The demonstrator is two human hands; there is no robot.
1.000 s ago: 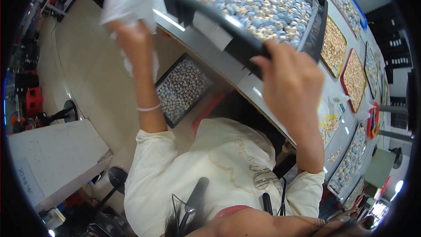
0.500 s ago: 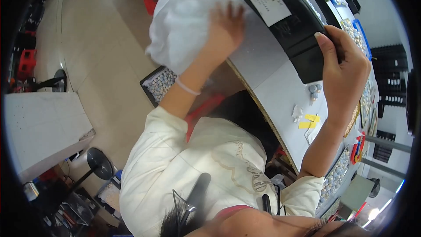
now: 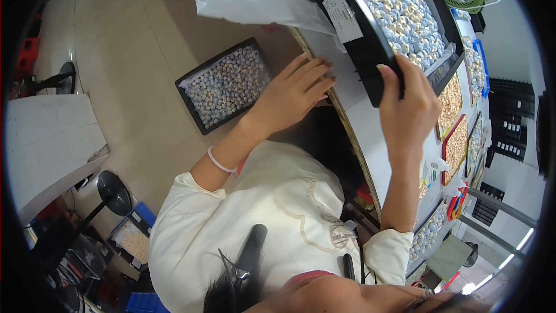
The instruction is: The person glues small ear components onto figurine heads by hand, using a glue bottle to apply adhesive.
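Gripping blk tray, R hand clamped on it; L hand by table, fingers apart

At one o'clock, the black tray looks like glossy plastic, its label matt paper. The smooth worktop has a rough wooden edge. At ten o'clock, the floor tiles shine.

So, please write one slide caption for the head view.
Right grip holding a black tray of blue-and-cream pieces by its rim, left grip open near the table edge.
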